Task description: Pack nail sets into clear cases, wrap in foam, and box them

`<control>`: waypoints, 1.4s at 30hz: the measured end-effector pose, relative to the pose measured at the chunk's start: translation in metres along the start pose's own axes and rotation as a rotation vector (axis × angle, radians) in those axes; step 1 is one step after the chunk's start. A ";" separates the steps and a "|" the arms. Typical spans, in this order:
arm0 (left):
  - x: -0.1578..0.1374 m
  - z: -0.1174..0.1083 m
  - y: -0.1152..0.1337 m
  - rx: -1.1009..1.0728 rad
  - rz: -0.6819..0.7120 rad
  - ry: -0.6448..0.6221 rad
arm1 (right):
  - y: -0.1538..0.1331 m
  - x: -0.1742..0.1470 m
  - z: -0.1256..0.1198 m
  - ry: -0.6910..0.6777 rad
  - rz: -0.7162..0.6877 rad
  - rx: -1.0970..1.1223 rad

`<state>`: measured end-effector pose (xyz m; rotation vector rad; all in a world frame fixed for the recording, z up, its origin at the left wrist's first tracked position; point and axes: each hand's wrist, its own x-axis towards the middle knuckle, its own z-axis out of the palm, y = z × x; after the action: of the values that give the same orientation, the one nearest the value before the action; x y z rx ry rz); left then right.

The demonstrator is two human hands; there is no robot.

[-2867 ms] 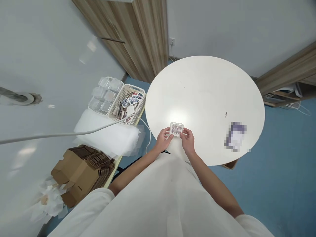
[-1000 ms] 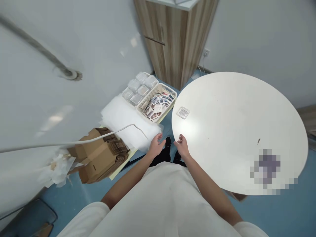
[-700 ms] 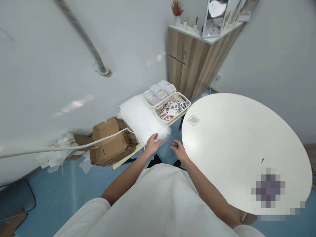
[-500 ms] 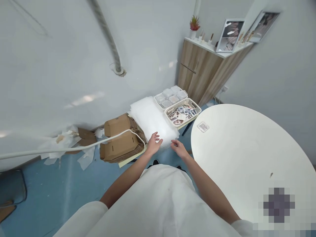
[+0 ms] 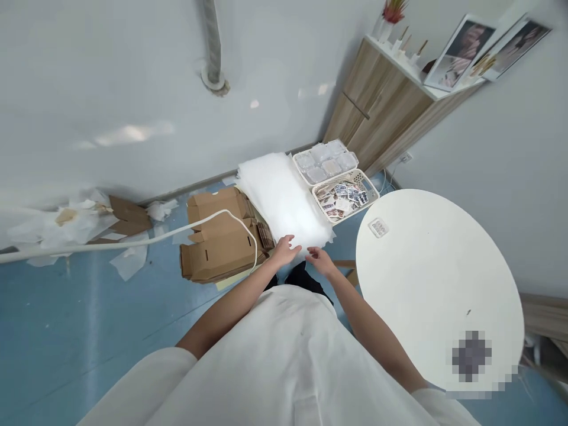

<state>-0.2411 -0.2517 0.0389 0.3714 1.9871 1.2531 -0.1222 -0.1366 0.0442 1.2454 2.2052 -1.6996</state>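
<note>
My left hand [image 5: 285,251] hovers at the near end of a stack of soft white packing sheets [image 5: 284,195], its fingers apart and nothing in them. Close by on the right, my right hand [image 5: 320,260] is held with curled but parted fingers at the same end of the stack; it too holds nothing visible. Whether either hand touches the sheets I cannot tell. Left of the sheets lie folded brown cardboard boxes [image 5: 226,254]. To their right sit a white basket of small printed packets [image 5: 345,198] and a white tray of clear plastic cases [image 5: 326,163].
A round white table [image 5: 435,260] stands on the right, with a small clear case [image 5: 378,227] on it. A white cable [image 5: 177,235] crosses over the boxes. Paper scraps [image 5: 66,228] lie along the wall. A wooden cabinet [image 5: 390,94] fills the corner.
The view has shifted and turned a little. Both hands stay near the front end of the white sheets, slightly closer together, still without anything in them.
</note>
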 end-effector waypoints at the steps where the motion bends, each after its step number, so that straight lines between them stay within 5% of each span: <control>1: 0.004 0.004 0.000 -0.004 -0.011 -0.008 | 0.000 0.004 -0.004 0.023 -0.006 -0.036; 7: 0.037 0.020 0.012 0.004 -0.091 -0.070 | -0.018 0.053 -0.015 0.027 -0.097 -0.205; 15: 0.100 0.025 0.024 -0.280 -0.177 0.016 | -0.033 0.135 -0.003 0.045 -0.293 -0.282; 26: 0.120 0.027 0.028 -0.317 -0.227 0.178 | -0.042 0.135 0.007 -0.240 -0.481 -0.686; 32: 0.127 0.024 0.018 -0.414 -0.390 0.348 | -0.045 0.130 0.004 -0.222 -0.502 -0.569; 36: 0.127 0.020 0.011 -0.407 -0.354 0.332 | -0.054 0.150 0.000 -0.084 -0.431 -0.401; 42: 0.121 0.017 0.007 -0.326 -0.299 0.332 | -0.069 0.180 0.002 -0.188 -0.430 -0.216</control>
<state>-0.3128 -0.1659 -0.0119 -0.3011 1.9639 1.4774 -0.2867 -0.0448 0.0029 0.5657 2.5796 -1.5617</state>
